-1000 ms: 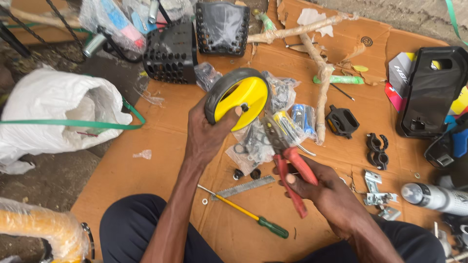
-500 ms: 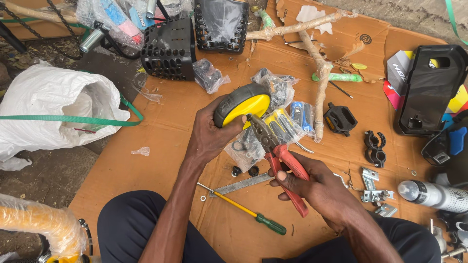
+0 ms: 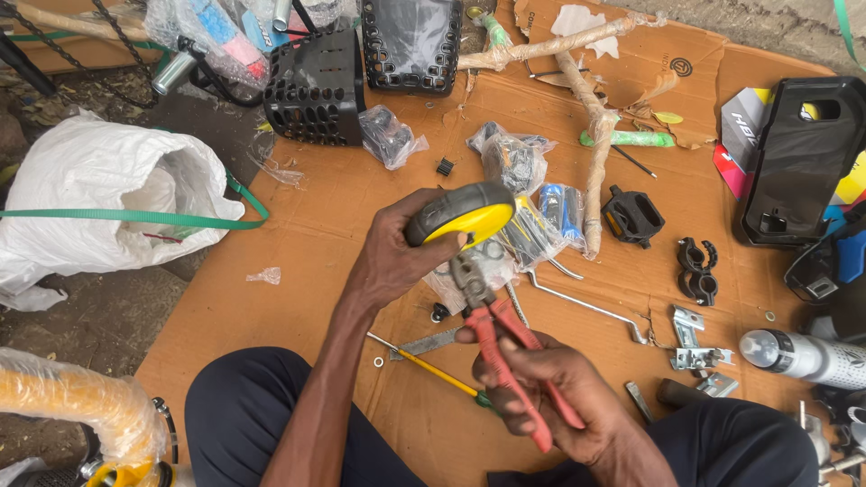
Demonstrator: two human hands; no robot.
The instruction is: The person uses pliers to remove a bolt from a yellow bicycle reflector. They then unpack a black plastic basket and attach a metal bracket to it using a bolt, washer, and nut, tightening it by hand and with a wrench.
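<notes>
I see left hand [image 3: 397, 257] gripping the yellow wheel [image 3: 462, 216] at frame centre | right hand [image 3: 550, 388] closed around red pliers [image 3: 501, 347], tips just under the wheel | plastic bags of parts [image 3: 519, 194] crowd right behind | screwdriver [image 3: 433, 370] on cardboard [image 3: 307, 234] below | pedal [image 3: 631, 216] to the right

In our left hand [image 3: 397, 257], a wheel [image 3: 462, 216] of glossy yellow plastic and matt black rubber; in our right hand [image 3: 550, 388], pliers [image 3: 492, 329], red-sleeved metal; beneath, rough brown cardboard [image 3: 307, 234].
</notes>
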